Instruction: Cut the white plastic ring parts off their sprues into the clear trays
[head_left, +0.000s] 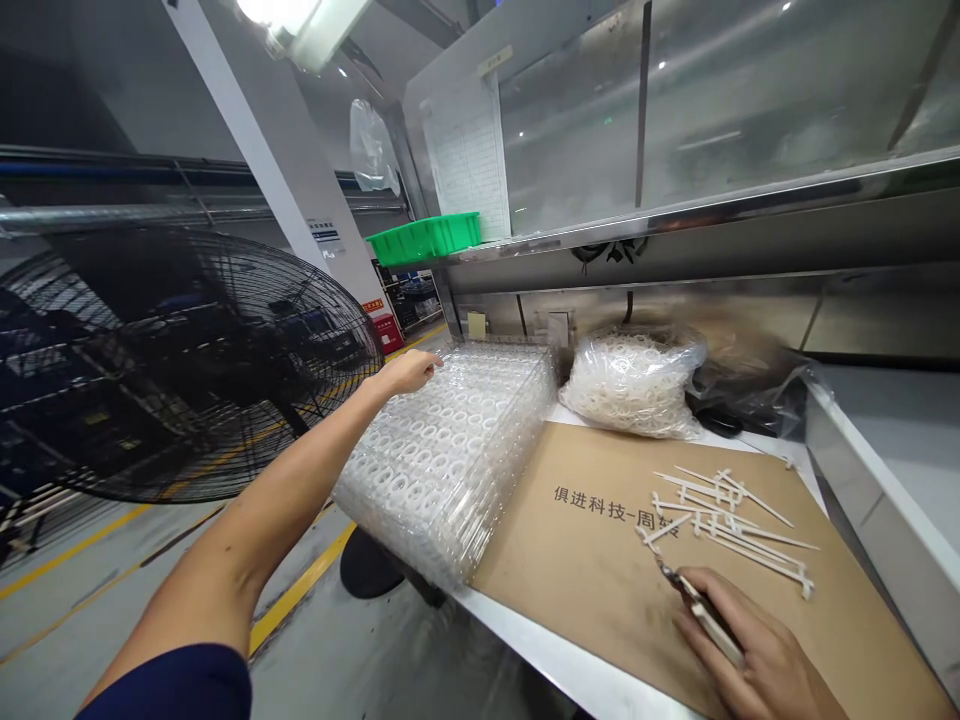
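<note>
Well, the loose work lies in front of you: a small heap of thin white plastic sticks point(724, 525) sits crossed and unsorted on a brown cardboard sheet point(592, 560), which carries printed Chinese characters and rests on the worktop point(559, 665). None of these sticks is in a container. Your right hand point(757, 645) is at the lower edge of the heap, its grip narrow and closed around a slim tool point(701, 612), perhaps tweezers. The dark tip of the tool points toward the heap, but you cannot tell from this view whether it has hold of a stick.

Your left arm reaches across to the far side, with your left hand point(407, 372) open, fingers spread a little, at the top corner of a tall stack of clear plastic trays point(442, 470). Whether the fingers touch the stack is hard to tell. The visible trays look filled, with white rings seated in rows of cells, so that part appears well advanced.

Just beyond the cardboard, a clear plastic bag point(634, 385) bulges with more white rings, and a crumpled black plastic bag point(739, 405) lies beside it. Higher up, a green plastic crate point(424, 238) sits on a steel shelf point(600, 245), its contents hidden from this angle.
</note>
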